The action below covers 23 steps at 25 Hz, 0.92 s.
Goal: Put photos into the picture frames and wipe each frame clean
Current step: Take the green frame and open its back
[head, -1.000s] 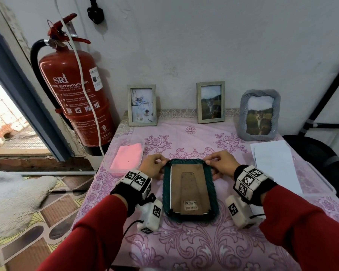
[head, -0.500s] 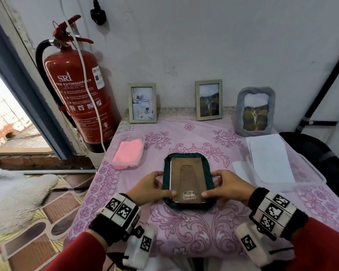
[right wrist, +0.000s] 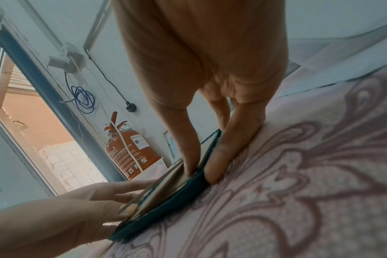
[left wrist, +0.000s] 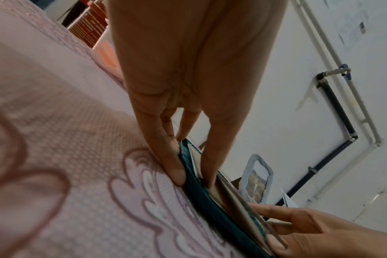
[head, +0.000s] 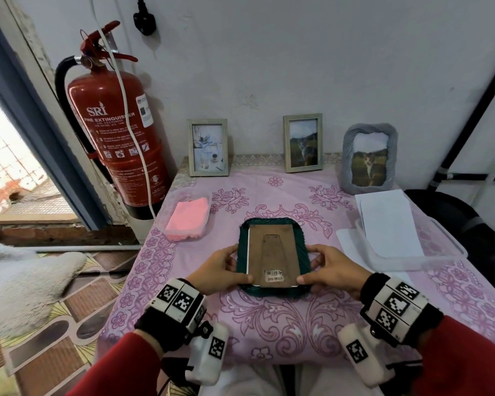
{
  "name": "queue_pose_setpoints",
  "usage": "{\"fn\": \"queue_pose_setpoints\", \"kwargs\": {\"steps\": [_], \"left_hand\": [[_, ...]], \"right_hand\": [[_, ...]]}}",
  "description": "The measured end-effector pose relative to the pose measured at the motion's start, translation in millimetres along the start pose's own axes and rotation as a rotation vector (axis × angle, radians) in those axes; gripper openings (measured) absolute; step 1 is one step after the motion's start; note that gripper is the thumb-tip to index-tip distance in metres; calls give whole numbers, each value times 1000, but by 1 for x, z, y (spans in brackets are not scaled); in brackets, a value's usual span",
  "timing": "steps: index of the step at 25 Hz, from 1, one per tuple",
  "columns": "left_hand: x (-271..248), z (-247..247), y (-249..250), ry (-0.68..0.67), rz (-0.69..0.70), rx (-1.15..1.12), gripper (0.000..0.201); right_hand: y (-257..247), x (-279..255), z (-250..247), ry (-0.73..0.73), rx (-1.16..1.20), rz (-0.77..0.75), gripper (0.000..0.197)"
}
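At table centre: green frame (head: 273, 254) face down, backing board seated, pinched at near corners by left hand (head: 222, 268) and right hand (head: 330, 267). Three frames (head: 303, 142) already filled at wall. Wiping with pink cloth (head: 187, 218) seemingly pending.

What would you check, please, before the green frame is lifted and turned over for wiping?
1. Both hands on the green frame: ok; left hand and right hand pinch its near corners.
2. Backing board seated in the frame: cannot tell; the wrist views show its near edge slightly raised.
3. Photo inside: cannot tell; the frame lies face down.
4. Pink cloth at hand: ok; it sits in its clear tub left of the frame.
5. Space to turn the frame: ok; the tablecloth near it is bare.
6. Three standing frames out of the way: ok; they are by the wall.
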<state>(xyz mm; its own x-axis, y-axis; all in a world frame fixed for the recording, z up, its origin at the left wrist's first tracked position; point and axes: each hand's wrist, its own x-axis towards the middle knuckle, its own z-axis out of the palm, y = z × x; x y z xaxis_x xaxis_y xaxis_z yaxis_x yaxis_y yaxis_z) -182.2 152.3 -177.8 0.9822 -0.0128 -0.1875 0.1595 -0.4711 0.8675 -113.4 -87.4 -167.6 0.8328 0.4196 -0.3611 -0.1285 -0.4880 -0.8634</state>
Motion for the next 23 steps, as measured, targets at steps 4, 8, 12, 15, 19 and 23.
{"fn": "queue_pose_setpoints", "kwargs": {"steps": [4,8,12,15,19,23], "left_hand": [[1,0,-1,-15,23,-28,66],[2,1,-2,-38,27,-80,56],[2,1,-2,-31,24,-63,48],[0,1,-1,-24,13,-82,51],[-2,3,1,-8,7,-108,52],[-3,5,2,17,-4,-125,52]], "right_hand": [[0,0,1,-9,87,25,82],[2,-1,0,-17,129,26,79],[4,0,0,-2,166,32,79],[5,1,1,6,176,33,79],[6,2,1,15,196,41,79],[7,2,2,22,206,40,78]]}}
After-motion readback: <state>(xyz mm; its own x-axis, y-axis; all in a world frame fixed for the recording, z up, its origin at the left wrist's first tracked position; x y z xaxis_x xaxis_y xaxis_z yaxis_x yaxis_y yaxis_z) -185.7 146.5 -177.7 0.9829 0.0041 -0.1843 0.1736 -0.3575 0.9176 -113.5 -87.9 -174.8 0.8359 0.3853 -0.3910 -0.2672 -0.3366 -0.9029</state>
